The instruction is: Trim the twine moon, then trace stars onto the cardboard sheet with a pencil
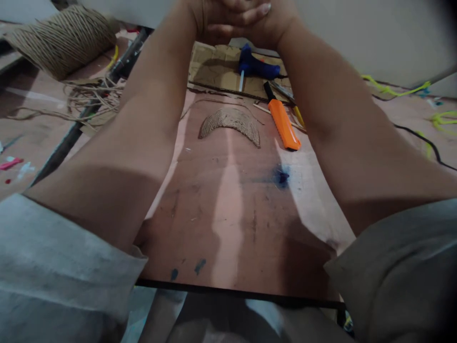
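- At the top edge of the head view, the left hand (219,19) and the right hand (276,28) are seen together, overlapping and partly cut off; whether anything is gripped cannot be told.
- Nearer the body, a rope crescent (229,117) is laid on the table (200,205).
- Beside it, an orange knife (283,125) is placed; beyond, a glue gun (257,66) is rested on cardboard (210,71).

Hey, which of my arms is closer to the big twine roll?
Left. Your left forearm is beside the twine roll, not touching; your right forearm is farther off, beyond the rope crescent.
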Demonstrator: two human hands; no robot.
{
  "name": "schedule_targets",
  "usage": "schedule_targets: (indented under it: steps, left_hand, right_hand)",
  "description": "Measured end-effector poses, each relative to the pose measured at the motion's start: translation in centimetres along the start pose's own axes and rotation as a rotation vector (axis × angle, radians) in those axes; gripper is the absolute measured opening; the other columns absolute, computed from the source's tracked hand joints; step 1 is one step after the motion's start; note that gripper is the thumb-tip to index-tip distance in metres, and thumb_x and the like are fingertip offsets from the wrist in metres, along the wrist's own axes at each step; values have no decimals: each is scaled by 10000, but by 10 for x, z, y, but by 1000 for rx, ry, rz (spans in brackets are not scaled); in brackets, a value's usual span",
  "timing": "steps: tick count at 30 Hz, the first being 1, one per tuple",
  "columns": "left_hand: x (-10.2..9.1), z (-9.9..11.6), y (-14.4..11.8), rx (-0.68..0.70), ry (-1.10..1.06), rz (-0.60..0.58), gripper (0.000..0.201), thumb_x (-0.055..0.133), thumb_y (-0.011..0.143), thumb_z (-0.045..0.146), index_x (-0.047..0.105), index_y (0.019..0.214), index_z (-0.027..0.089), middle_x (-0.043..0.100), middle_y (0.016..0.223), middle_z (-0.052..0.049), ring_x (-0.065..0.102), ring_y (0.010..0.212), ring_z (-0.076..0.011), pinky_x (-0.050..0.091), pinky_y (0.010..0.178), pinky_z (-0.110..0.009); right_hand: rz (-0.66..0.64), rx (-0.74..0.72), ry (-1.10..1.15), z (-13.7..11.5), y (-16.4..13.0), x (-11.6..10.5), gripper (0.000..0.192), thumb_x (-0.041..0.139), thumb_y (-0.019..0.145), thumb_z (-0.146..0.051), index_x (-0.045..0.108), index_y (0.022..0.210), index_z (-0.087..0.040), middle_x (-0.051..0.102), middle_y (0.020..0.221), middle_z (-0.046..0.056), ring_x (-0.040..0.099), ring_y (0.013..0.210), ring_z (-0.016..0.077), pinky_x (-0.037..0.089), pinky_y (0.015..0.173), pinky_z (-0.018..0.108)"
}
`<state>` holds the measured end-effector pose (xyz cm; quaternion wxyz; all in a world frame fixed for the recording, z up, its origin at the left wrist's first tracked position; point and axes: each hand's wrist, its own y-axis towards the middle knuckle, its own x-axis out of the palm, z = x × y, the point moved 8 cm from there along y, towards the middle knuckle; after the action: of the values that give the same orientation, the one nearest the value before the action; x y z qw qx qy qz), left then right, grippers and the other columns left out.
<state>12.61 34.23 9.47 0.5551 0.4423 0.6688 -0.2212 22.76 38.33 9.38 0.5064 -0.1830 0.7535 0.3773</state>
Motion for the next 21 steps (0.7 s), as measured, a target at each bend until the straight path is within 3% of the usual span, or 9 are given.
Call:
schedule_targets:
  steps: [6, 10, 12, 14, 15, 16, 18, 19, 21]
  left_hand:
    - [5, 0, 2, 2, -43, 23, 627, 874, 1262, 496, 714, 1760, 150, 720, 1816, -204, 780, 1561, -387, 707, 1354, -701]
    - [2, 13, 5, -11, -46, 49, 647, 850, 1267, 509, 713, 1776, 133, 663, 1881, -199, 761, 1609, -391, 675, 1411, -669]
    - [-10, 25, 0, -26, -46, 82, 677, 906, 1236, 484, 693, 1818, 211, 645, 1918, -207, 701, 1715, -441, 649, 1429, -762]
    - [-26, 42, -13, -48, -45, 103, 752, 904, 1234, 471, 634, 1891, 225, 506, 2049, -218, 559, 1865, -490, 513, 1529, -842]
    - [-34, 52, -23, -70, -46, 110, 823, 891, 1241, 491, 568, 1951, 229, 424, 2104, -222, 476, 1925, -518, 426, 1569, -874]
    - [-40, 64, -34, -94, -50, 93, 859, 850, 1257, 542, 514, 1998, 267, 389, 2132, -210, 449, 1951, -526, 388, 1597, -884]
    - [-44, 93, -63, -112, -66, 22, 842, 477, 1376, 501, 216, 2102, 162, 292, 2181, -191, 428, 1973, -533, 371, 1570, -887]
    - [-44, 107, -79, -131, -75, -7, 876, 457, 1357, 527, 193, 2109, 165, 357, 2157, -187, 499, 1936, -528, 455, 1542, -842]
    - [-37, 132, -115, -151, -89, -89, 920, 630, 1270, 550, 315, 2098, 306, 610, 2024, -114, 713, 1778, -460, 651, 1439, -687]
  right_hand:
    - [-46, 51, -105, -1, -6, 1, 665, 867, 1208, -592, 797, 1093, 59, 722, 1865, 177, 560, 1817, 138, 275, 1535, 288]
    - [-11, 3, -32, -14, -22, -9, 677, 858, 1190, -649, 842, 1030, 8, 678, 1922, 153, 573, 1832, 206, 312, 1499, 263]
    - [39, -30, 3, -30, -31, -22, 503, 939, 1192, -550, 902, 1041, -72, 712, 1941, 76, 584, 1852, 216, 336, 1536, 281]
    - [7, -53, 92, -53, -44, -28, 51, 1025, 1166, -394, 980, 1174, -371, 795, 1870, -143, 568, 1910, 216, 341, 1655, 355]
    - [17, -21, 92, -65, -52, -32, 21, 978, 1200, -428, 985, 1216, -438, 785, 1866, -189, 565, 1921, 240, 336, 1678, 394]
    - [17, -1, 57, -79, -63, -34, 142, 890, 1253, -528, 991, 1296, -439, 753, 1908, -173, 570, 1922, 295, 328, 1689, 454]
    - [11, -44, 18, -114, -91, -32, 496, 719, 1318, -650, 957, 1518, -264, 734, 1935, -7, 547, 1928, 464, 311, 1651, 720]
    - [2, -78, 28, -131, -109, -29, 483, 743, 1306, -622, 941, 1576, -275, 772, 1895, 0, 622, 1868, 489, 382, 1614, 785]
    - [2, -120, 69, -157, -148, -21, 385, 730, 1312, -515, 924, 1627, -409, 884, 1729, -54, 833, 1664, 427, 697, 1438, 694]
